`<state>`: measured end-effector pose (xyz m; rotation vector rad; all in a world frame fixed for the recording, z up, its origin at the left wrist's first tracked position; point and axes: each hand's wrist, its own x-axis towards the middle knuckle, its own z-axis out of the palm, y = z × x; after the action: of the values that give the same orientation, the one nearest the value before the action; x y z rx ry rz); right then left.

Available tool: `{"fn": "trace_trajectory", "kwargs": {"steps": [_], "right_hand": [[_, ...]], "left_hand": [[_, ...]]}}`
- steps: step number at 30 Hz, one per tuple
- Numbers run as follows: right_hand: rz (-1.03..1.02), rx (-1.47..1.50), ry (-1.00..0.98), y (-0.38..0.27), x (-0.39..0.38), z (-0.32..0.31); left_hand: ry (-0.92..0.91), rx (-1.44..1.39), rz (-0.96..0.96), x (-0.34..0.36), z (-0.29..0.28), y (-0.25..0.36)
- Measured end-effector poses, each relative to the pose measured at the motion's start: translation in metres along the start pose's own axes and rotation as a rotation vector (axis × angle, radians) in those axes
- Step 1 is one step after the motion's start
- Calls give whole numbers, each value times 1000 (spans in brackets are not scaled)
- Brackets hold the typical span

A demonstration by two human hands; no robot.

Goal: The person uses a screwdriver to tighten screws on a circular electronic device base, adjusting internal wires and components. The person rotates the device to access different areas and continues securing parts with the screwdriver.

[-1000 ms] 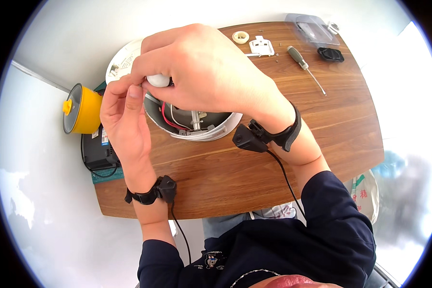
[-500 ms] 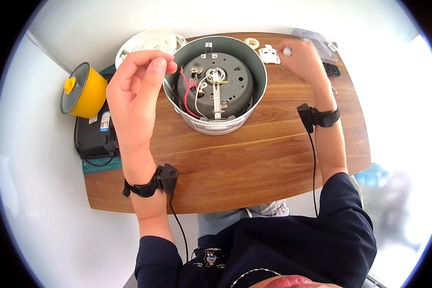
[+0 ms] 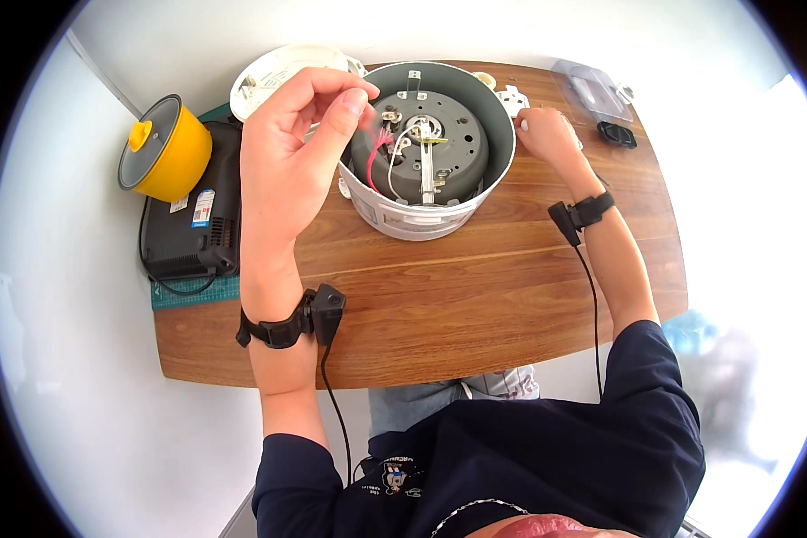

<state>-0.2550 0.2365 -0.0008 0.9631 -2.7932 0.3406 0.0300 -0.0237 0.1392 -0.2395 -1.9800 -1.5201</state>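
Note:
My left hand (image 3: 296,152) is raised over the left rim of a round white appliance body (image 3: 412,221), its thumb and index fingertips pinched; anything between them is too small to name. Inside the body are a dark grey metal plate (image 3: 462,152), a metal bracket, red wires (image 3: 374,170) and white wires. My right hand (image 3: 551,139), fingers closed round a small white object (image 3: 525,125), rests low just right of the body, beside a white plastic part (image 3: 512,101). Black devices are strapped on both wrists.
At the left, a yellow lidded pot (image 3: 184,166) sits on a black appliance (image 3: 175,247) over a green mat (image 3: 188,296). A white lid (image 3: 287,63) lies behind. A clear plastic cover (image 3: 587,85) and a black part (image 3: 616,136) are at the back right of the wooden table (image 3: 439,314).
My right hand has swung from over the appliance to the table on its right, lowering lately, uncovering the inside. My left hand has risen slightly and moved right since half a second ago.

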Motion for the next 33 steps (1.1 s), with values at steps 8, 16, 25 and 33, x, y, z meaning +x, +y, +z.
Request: {"fn": "trace_trajectory", "kwargs": {"steps": [8,16,25,33], "right_hand": [[-151,68,47,2,-38,-24],[-295,-32,32,-25,-95,-10],[-287,90,34,-22,-95,-10],[-243,154,63,-26,-99,-20]], "left_hand": [[13,34,-20,0,-3,2],[-84,261,-121,-1,-1,-5],[-220,584,-292,-1,5,-1],[-213,738,-245,-8,12,-10]]}}
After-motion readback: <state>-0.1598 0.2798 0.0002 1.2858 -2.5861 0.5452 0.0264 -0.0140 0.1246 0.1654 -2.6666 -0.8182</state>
